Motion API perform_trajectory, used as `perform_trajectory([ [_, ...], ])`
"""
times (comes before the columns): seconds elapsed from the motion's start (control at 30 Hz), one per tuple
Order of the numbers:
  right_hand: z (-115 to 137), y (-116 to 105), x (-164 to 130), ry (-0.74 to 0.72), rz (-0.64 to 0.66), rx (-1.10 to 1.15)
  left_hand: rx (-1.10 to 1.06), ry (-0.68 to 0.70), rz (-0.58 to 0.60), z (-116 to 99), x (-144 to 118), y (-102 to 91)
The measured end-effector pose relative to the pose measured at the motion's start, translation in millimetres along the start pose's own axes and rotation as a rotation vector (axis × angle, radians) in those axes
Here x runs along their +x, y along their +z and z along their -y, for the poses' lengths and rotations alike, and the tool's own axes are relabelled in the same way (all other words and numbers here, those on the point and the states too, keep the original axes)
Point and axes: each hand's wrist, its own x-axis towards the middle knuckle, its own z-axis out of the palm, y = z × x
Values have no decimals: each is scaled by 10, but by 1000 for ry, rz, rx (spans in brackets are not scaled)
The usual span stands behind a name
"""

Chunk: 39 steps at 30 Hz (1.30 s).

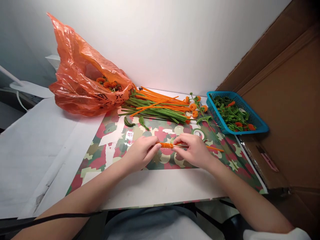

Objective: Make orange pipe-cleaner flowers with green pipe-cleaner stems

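My left hand pinches the left end of an orange pipe cleaner that is coiled tightly in its middle part. At the coil's right end, my right hand closes its fingers on the same piece. A straight orange length sticks out to the right, beyond that hand. Between the hands a thin greenish stem seems to run along the coil; my fingers hide part of it. Behind my hands lies a bundle of green pipe cleaners with orange pipe cleaners beside it.
An orange plastic bag with orange flowers stands at the back left. A blue basket of green pieces sits right. A tape roll, a flower sprig and green leaves lie on the camouflage mat. A pink cutter rests on cardboard.
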Motion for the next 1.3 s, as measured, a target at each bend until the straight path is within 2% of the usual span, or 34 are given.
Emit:
perform_trajectory([
  [0.1, 2, -32, -9, 64, 65, 46, 105, 81, -25, 39, -6, -6],
  [0.2, -5, -58, -21, 165, 141, 169, 138, 174, -114, 73, -25, -3],
  [0.37, -47, -103, -30, 260, 228, 294, 27, 291, -228, 84, -29, -87],
  [0.5, -73, -134, -45, 259, 236, 286, -64, 345, -204, 53, -7, -161],
  [0.73, 2, -140, -48, 317, 280, 336, -85, 254, -153, 51, -31, -63],
  [0.9, 89, -112, -15, 175, 221, 57, -52, 247, -122, 53, -74, 95],
  [1.0, 129, -84, 3, 112, 191, -95, -25, 155, -43, -2, -81, 146],
  [1.13, 170, -56, 22, 59, 193, -210, -21, 24, 41, -102, -79, 147],
  [1.3, 170, -20, 40, -75, 198, -286, -36, -38, 97, -156, -85, 118],
])
